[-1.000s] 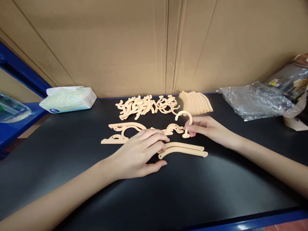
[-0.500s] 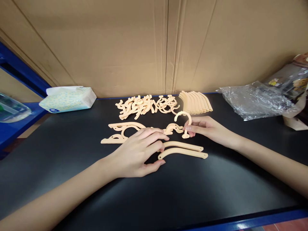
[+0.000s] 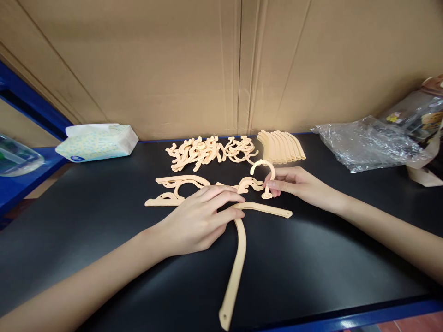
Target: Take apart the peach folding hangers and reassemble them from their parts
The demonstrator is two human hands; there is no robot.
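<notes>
My right hand [image 3: 287, 182] pinches a beige hanger hook [image 3: 272, 173] by its stem, its round base pointing down. My left hand [image 3: 204, 219] has its fingers closed at the upper end of a curved hanger arm [image 3: 238, 258], which hangs toward the near table edge. Beside those fingertips a second curved hanger arm [image 3: 268, 208] lies crosswise, its left end partly under the hand. Just past the left hand lie several more hanger pieces, among them notched arms [image 3: 164, 201] and a folded curved piece [image 3: 249, 183].
At the back sit a heap of notched pieces [image 3: 197, 152], a pile of hooks [image 3: 240, 150] and a row of curved arms [image 3: 282, 146]. A tissue pack [image 3: 100, 143] stands left. A clear plastic bag [image 3: 367, 143] lies right, on the black table [image 3: 294, 276].
The nearer curved arm has swung from lying crosswise to pointing toward me, its top end at my left fingers. My left thumb has drawn in. The right hand and hook stay put.
</notes>
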